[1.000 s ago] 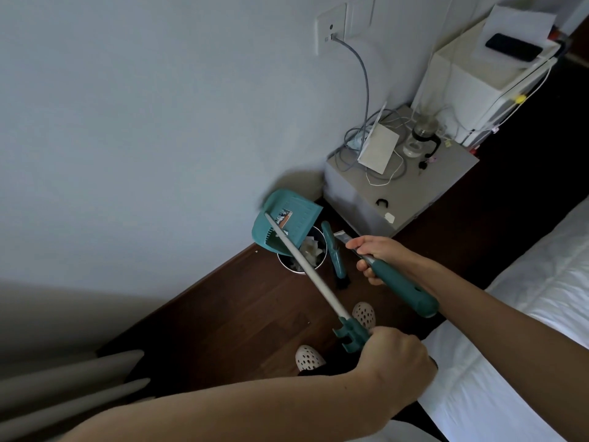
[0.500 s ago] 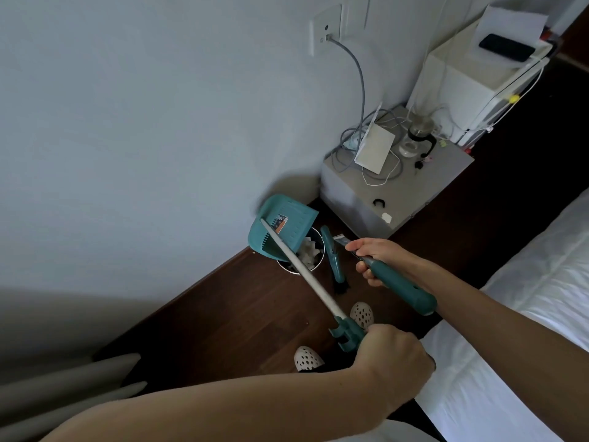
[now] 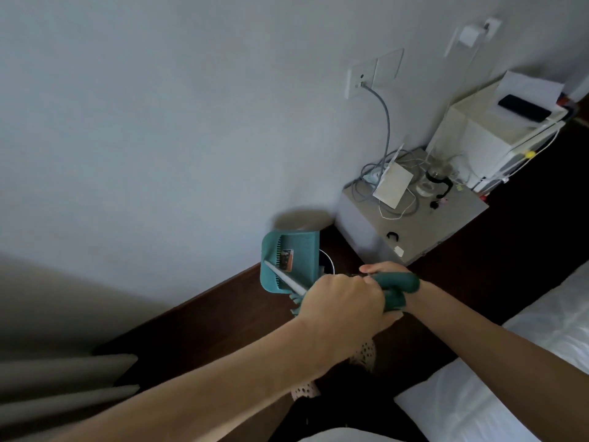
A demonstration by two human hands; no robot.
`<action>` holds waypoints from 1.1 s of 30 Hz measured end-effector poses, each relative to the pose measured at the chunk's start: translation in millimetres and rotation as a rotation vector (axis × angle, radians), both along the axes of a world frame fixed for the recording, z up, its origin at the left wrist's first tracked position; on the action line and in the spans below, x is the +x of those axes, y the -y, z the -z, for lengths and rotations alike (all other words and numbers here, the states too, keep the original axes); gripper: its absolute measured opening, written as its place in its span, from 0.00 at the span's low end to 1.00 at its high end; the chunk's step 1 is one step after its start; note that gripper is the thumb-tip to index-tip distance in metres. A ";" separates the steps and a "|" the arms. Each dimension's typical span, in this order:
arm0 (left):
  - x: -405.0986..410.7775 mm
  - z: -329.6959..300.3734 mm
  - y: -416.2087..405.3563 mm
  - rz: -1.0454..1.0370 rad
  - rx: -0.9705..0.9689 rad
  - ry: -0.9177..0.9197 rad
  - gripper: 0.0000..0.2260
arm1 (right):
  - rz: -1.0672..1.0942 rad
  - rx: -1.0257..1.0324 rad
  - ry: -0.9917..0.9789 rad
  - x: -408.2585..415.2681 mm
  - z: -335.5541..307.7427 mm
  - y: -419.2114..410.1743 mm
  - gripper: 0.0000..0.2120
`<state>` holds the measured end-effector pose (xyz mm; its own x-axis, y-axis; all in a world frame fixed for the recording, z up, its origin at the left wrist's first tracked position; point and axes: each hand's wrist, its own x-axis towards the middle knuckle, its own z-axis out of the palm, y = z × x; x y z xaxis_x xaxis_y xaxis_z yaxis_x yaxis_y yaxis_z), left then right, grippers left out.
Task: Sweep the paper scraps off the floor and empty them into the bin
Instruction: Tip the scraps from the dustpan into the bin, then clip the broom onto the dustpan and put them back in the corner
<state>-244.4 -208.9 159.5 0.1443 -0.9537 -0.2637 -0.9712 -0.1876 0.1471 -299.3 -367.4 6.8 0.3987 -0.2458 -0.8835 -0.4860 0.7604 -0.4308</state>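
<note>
A teal dustpan (image 3: 294, 260) on a long pale handle (image 3: 285, 278) hangs tilted over the round bin (image 3: 329, 264), which shows only as a white rim beside the wall. My left hand (image 3: 342, 303) is shut on the dustpan's handle near its top. Just behind it, my right hand (image 3: 387, 272) grips the teal broom handle (image 3: 398, 283); the broom's head is hidden behind my hands. No paper scraps are visible on the dark wooden floor (image 3: 223, 323).
A grey bedside cabinet (image 3: 424, 224) with cables, a white router and a glass pot stands right of the bin. A white box (image 3: 490, 138) with a phone sits beyond it. White bedding (image 3: 526, 378) lies at the lower right, pale curtain folds (image 3: 63, 378) at the lower left.
My hands have come together, the left now in front of the right. The dustpan has turned more upright above the bin. The camera has tilted, so the scene sits lower in view.
</note>
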 end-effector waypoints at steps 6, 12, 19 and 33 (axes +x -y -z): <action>30.7 -18.9 -39.7 -0.276 -0.167 0.009 0.23 | 0.159 0.119 0.059 0.1 10.3 -12.4 0.07; 63.2 -30.4 -90.5 -0.754 -0.343 -0.142 0.27 | 0.153 0.164 0.053 6.3 6.5 -40.1 0.09; 84.1 -13.7 -135.5 -1.133 -0.380 -0.272 0.26 | 0.064 0.178 0.059 30.9 -6.3 -71.7 0.11; 91.8 77.1 -175.2 -1.423 -0.354 -0.395 0.25 | -0.039 0.277 0.114 102.6 23.2 -121.5 0.12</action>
